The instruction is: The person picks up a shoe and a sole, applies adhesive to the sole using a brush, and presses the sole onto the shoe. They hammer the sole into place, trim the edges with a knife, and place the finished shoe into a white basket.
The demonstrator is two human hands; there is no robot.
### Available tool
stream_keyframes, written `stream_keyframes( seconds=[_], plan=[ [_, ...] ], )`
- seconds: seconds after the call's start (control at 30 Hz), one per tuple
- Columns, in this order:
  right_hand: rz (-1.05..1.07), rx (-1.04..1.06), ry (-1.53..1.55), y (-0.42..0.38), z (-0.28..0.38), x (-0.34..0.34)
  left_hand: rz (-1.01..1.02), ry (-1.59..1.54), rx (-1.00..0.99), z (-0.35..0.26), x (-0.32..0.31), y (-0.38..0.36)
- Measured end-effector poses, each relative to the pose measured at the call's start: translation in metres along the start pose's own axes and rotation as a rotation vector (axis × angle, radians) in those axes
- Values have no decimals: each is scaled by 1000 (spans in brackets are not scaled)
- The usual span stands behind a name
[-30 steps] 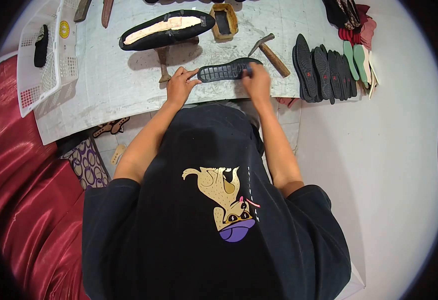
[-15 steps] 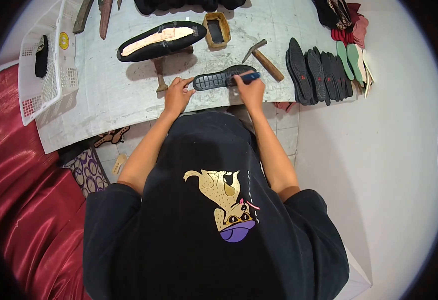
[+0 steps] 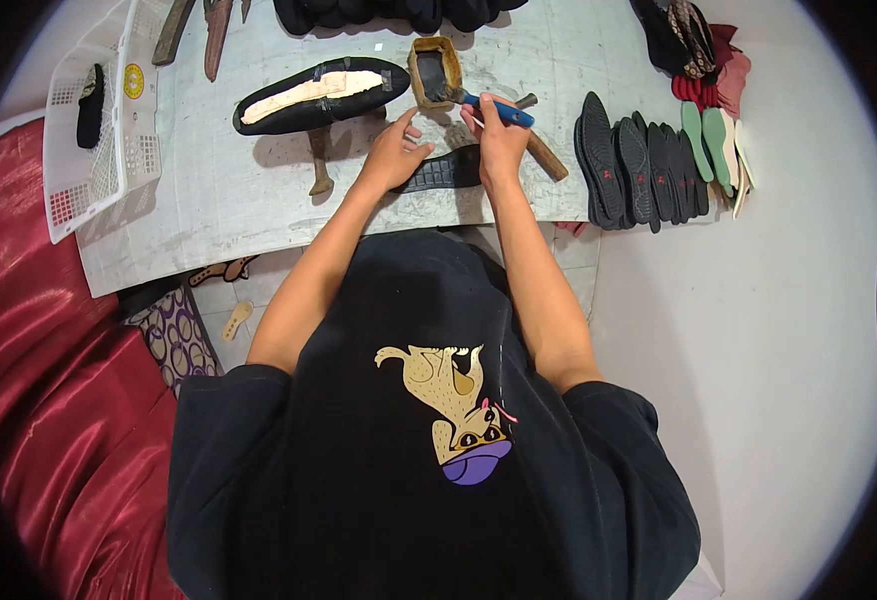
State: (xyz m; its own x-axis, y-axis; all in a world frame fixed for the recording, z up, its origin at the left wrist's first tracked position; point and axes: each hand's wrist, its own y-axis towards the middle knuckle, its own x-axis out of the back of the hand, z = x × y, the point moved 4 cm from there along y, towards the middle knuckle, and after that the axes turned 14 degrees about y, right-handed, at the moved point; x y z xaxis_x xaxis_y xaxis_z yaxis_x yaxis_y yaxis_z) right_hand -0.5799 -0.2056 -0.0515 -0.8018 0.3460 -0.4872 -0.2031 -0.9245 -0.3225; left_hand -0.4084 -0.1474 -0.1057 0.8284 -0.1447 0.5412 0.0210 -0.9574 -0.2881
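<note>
My right hand [image 3: 499, 145] grips a blue-handled brush [image 3: 506, 110], its head at the near right corner of a small tan, box-like container [image 3: 434, 44] with dark contents. My left hand [image 3: 392, 158] is off to the left, fingers apart and holding nothing, just short of the container. Beneath and between my hands lies a black shoe sole [image 3: 444, 172] on the table, partly covered by both. Left of the container, an upturned black shoe [image 3: 303, 98] with a pale strip along its underside rests on a stand [image 3: 320, 178].
A hammer [image 3: 545, 158] lies right of my right hand, partly hidden by it. Black soles [image 3: 630, 170] and green insoles [image 3: 704, 140] line the table's right edge. A white plastic basket [image 3: 88, 190] stands left; dark items [image 3: 388, 12] sit at the back.
My right hand has lifted the brush from the sole and brought it up to the container. My left hand has let go of the sole's end and moved up and right.
</note>
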Motion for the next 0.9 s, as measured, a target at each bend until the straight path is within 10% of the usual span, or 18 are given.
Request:
stream_keyframes(
  seconds=[0.43,0.9],
  plan=[
    [182,-207,-348,24,-9,42,94,-242,60,22,-2,6],
    [383,105,-1132,14,17,131,-150,257,274,67,-3,-62]
  ],
)
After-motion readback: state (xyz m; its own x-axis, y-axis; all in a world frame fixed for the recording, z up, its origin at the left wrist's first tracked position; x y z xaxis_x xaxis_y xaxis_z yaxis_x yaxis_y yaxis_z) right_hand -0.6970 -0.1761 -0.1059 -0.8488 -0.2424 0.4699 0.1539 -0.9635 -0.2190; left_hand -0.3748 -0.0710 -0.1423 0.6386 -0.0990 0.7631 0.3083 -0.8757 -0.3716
